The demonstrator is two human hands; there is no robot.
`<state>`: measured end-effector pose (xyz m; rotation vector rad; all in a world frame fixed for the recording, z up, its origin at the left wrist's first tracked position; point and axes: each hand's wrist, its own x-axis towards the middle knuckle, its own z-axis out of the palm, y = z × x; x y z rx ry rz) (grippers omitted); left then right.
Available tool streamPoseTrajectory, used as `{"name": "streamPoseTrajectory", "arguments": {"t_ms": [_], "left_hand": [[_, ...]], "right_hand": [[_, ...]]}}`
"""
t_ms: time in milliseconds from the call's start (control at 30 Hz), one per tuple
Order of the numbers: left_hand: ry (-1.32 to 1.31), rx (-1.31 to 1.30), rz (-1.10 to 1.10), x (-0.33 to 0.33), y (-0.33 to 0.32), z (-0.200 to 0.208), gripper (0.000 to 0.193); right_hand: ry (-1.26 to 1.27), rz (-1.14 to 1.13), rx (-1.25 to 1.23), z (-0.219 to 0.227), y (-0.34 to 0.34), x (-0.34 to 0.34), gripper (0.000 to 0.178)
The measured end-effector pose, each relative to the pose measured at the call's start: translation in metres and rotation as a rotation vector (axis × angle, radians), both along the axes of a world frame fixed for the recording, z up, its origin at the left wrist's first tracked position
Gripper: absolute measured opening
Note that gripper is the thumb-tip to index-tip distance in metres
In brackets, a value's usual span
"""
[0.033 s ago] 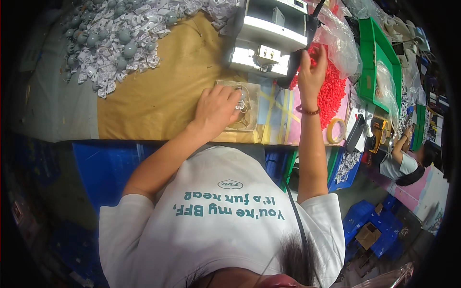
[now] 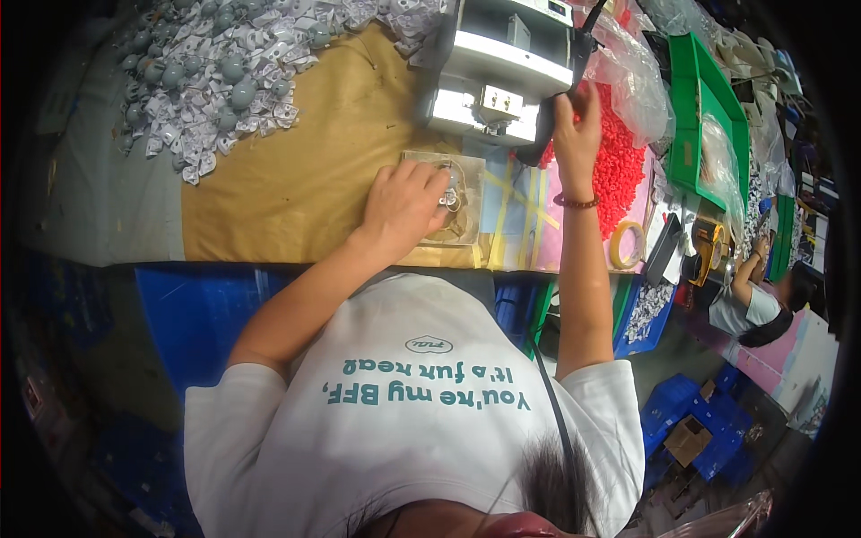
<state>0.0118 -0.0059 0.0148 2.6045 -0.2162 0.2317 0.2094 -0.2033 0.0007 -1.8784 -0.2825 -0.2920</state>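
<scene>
My left hand [image 2: 404, 204] rests over a clear, flat, squarish plate [image 2: 466, 224] near the table's front edge. Its fingers are curled onto a small grey-and-white part [image 2: 451, 184], with a thin pale wire looping beside it; the fingers partly cover this part. My right hand [image 2: 578, 139] is raised at the left side of a heap of small red pieces [image 2: 619, 166]. Thumb and fingers stand apart there, and I see nothing held between them. Just left of this hand is a white bench machine [image 2: 507, 58] with a small metal block [image 2: 502, 101] at its front.
Many white parts with grey round pieces [image 2: 215, 99] are heaped at the far left on brown covering [image 2: 341, 117]. A roll of tape [image 2: 626, 244], a green tray [image 2: 686, 134] and clear plastic bags [image 2: 628, 81] lie to the right. Another person [image 2: 758, 300] sits farther right.
My right hand has shifted slightly left, toward the machine. The left hand stays on the grey-and-white part.
</scene>
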Motion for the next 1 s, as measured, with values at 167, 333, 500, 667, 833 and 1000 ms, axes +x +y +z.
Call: {"name": "streamPoseTrajectory", "arguments": {"t_ms": [167, 333, 500, 667, 833, 1000], "left_hand": [[-0.023, -0.018, -0.006, 0.001, -0.003, -0.002, 0.043], [-0.023, 0.013, 0.029, -0.001, -0.004, -0.012, 0.039], [-0.044, 0.015, 0.068, 0.002, -0.009, -0.014, 0.037], [-0.031, -0.057, 0.083, 0.001, -0.009, -0.015, 0.036], [-0.056, -0.066, 0.112, -0.001, -0.01, -0.019, 0.036], [-0.025, -0.094, 0.109, -0.002, -0.008, -0.017, 0.035]], "right_hand": [[0.25, 0.046, 0.161, -0.003, -0.007, 0.008, 0.03], [-0.27, 0.054, 0.378, 0.092, 0.028, -0.042, 0.036], [-0.205, 0.411, 0.546, 0.134, 0.046, -0.038, 0.044], [-0.107, 0.448, 0.489, 0.119, 0.072, -0.017, 0.042], [0.064, 0.364, 0.316, 0.107, 0.084, -0.02, 0.047], [0.26, 0.417, 0.402, 0.102, 0.073, -0.071, 0.046]]}}
